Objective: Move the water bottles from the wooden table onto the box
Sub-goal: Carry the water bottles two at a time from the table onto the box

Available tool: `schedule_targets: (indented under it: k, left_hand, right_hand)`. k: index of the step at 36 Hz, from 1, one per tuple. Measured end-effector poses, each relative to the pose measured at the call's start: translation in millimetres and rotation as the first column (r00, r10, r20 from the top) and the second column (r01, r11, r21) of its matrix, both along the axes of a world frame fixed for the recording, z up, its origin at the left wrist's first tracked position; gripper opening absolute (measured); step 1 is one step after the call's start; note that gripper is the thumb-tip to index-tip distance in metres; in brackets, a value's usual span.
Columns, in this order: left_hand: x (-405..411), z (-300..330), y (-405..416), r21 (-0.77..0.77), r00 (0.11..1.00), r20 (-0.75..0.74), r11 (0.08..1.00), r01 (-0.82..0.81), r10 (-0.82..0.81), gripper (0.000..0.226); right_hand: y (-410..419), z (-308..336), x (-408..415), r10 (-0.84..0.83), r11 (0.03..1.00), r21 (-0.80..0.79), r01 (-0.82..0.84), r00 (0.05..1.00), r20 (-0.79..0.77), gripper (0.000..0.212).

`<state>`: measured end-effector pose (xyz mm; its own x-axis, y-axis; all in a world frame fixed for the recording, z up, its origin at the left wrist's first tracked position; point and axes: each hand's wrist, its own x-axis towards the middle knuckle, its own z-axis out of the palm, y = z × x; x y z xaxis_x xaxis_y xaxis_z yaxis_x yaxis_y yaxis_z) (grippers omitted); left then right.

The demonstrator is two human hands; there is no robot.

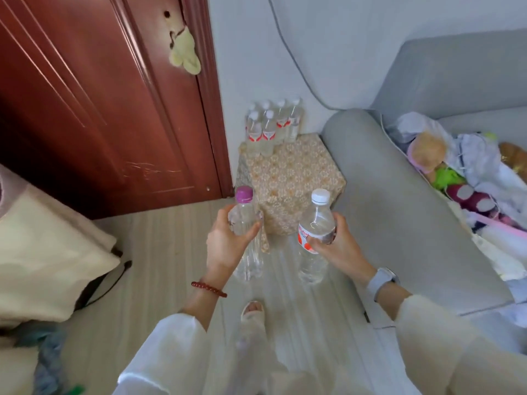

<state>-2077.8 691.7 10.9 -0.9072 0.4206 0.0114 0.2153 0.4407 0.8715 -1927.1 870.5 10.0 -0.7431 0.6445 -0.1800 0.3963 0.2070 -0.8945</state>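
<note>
honestly looking full, heavyish and slick, so fingers [256, 223] wrapped snug mid-body round purple-capped bottle [245, 220] in left hand [228, 240] and white-capped bottle [315, 223] in right hand [336, 246].

Clear glossy plastic bottles [315, 238]; box [293, 172] in matt patterned cloth or paper; varnished wooden door [99, 109]; grey fabric sofa [399, 209].

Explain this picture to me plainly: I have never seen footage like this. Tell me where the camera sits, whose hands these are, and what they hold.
There is no machine here. The single picture comes from a wide-angle camera worn on a person's head, looking forward and down, so the edges bend. The left hand grips a clear bottle with a purple cap. The right hand grips a bottle with a white cap and a red label. Ahead stands a patterned box between a brown door and a grey sofa. A cluster of bottles already stands at the box's far edge.
</note>
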Motion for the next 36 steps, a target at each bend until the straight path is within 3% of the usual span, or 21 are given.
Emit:
schedule_targets:
  k: [10,18,27,36]
  left_hand:
    - [-146,-7,151,-0.012,0.992,0.040,0.992,0.123,-0.122,0.061]
    - [-214,-58,272,0.006,0.963,0.191,0.981,0.192,-0.189,0.066]
    - [-272,-147,392,-0.156,0.981,0.168,0.979,0.128,-0.101,0.068]
    - [-304,-198,452,-0.214,0.984,0.177,0.974,0.067,-0.029,0.070]
  right_hand:
    - [128,4,-141,-0.079,0.996,-0.048,0.081,0.995,0.057,0.076]
    - [246,-42,-220,-0.031,0.999,0.022,0.028,0.984,0.178,0.075]
    - [369,-142,-313,0.103,0.993,0.022,-0.117,0.941,0.322,0.082]
    - [422,-193,-376,0.132,0.991,-0.019,-0.132,0.956,0.261,0.071]
